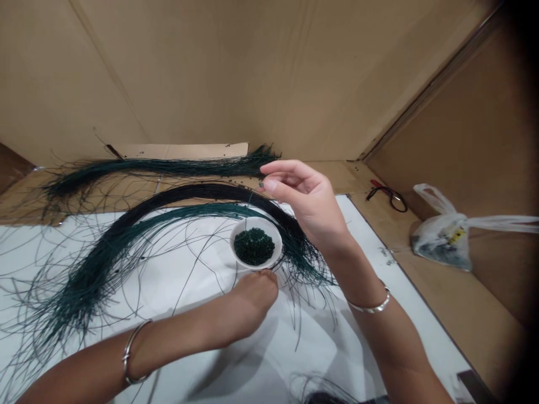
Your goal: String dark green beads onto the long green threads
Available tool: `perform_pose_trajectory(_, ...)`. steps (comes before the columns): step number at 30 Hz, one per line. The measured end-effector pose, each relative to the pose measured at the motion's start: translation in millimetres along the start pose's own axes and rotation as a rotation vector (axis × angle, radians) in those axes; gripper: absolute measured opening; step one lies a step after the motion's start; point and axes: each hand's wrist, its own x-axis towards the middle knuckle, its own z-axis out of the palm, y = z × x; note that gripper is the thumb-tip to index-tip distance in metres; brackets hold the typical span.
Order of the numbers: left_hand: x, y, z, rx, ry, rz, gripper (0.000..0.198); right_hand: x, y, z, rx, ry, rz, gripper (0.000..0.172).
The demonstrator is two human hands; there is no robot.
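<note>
My right hand [305, 196] is raised above a small white bowl [233, 249], thumb and fingertips pinched together. A tiny green bead [261, 184] shows at those fingertips, and a thin green wire [250, 199] runs from there down toward the bowl. Dark green beads [254, 246] are heaped inside the bowl. My left hand [255, 297] is closed just below the bowl's near rim; its fingertips are turned away, so what it grips is hidden. Behind the bowl curve a green bundle of wires [185, 213] and a black bundle [168, 195].
Another dark wire bundle [168, 166] lies along the cardboard back wall [210, 73]. White sheeting [164, 280] covers the work surface. At right are a knotted plastic bag [442, 241] and a red-and-black tool [387, 195]. Loose wire ends spread across the left side.
</note>
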Motion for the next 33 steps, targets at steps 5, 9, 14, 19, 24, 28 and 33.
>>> perform_pose_trajectory(5,-23.8,4.8,-51.4,-0.123,-0.050,-0.011,0.024,0.3,-0.1,-0.5,-0.036,0.034,-0.001,0.011)
perform_pose_trajectory(9,-39.7,11.8,-81.1,-0.190,-0.021,0.013,0.030,1.0,1.0,-1.1,-0.023,0.039,0.002,0.009)
perform_pose_trajectory(14,-63.1,14.8,-102.4,-0.284,0.189,0.045,0.024,0.2,-1.2,-0.6,-0.005,0.046,0.018,0.009)
perform_pose_trajectory(19,-74.3,28.0,-120.2,-0.346,0.436,-0.020,0.023,-4.6,-8.4,4.2,-0.040,0.073,0.035,0.007)
perform_pose_trajectory(24,-75.2,36.1,-125.8,-0.232,0.720,-0.064,0.026,-10.4,-13.2,8.6,0.019,0.050,0.030,0.007)
perform_pose_trajectory(28,-72.8,33.8,-124.7,-0.007,0.882,-0.033,0.015,-15.0,-15.3,10.3,0.032,0.010,0.038,0.007)
perform_pose_trajectory(33,-68.7,35.8,-122.9,0.127,0.944,-0.037,0.015,-18.8,-16.7,11.7,0.045,-0.019,0.071,0.010)
